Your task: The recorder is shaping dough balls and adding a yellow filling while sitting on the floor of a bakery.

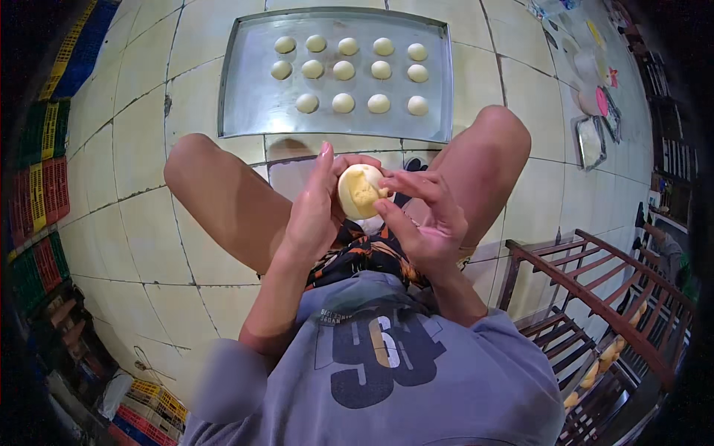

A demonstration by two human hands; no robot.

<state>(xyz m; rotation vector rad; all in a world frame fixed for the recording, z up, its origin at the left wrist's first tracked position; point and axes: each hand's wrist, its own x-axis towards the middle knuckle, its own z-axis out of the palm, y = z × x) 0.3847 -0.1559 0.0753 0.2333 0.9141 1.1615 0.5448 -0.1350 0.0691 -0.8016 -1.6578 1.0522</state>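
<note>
A round of pale dough point(362, 187) with crumbly yellow filling exposed in its middle rests in my left hand point(316, 208), whose fingers curl behind it and whose thumb points up. My right hand point(428, 212) pinches the dough's right edge between thumb and fingers. Beyond my hands, a metal tray point(253, 119) lies on the floor. On it sit several smooth, closed dough balls point(343, 70), set apart in rough rows, with the front row short on the left.
Tiled floor point(141, 230) surrounds me, and my bent knees flank my hands. Plastic crates point(48, 193) in red, green and yellow line the left side. A brown slatted rack point(595, 282) stands at right, with bread rolls point(613, 349) beyond its slats. Far right lies a small metal pan point(591, 141).
</note>
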